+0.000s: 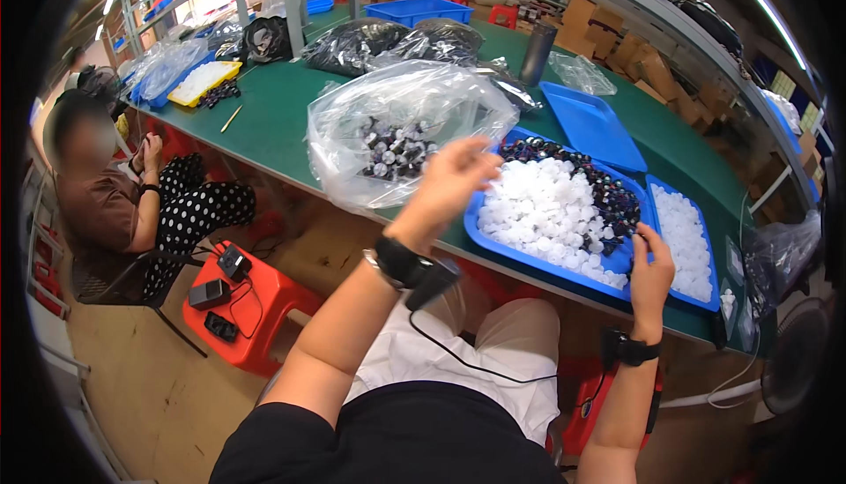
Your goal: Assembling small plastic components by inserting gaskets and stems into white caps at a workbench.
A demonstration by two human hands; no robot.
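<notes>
My left hand is raised between a clear plastic bag and a blue tray. Its fingers are slightly blurred and look apart, with nothing visible in them. Inside the bag lie small dark parts with clear, rounded tops. The tray holds a heap of small white plastic pieces and, along its far and right side, shiny black pieces. At the tray's right edge, my right hand has its thumb and fingertips drawn together beside the black pieces; whatever they pinch is too small to make out.
Right of the tray stands a narrower blue tray of white pieces. Behind are an empty blue tray, a dark cylinder and black bags on the green table. A co-worker sits left, near a red stool.
</notes>
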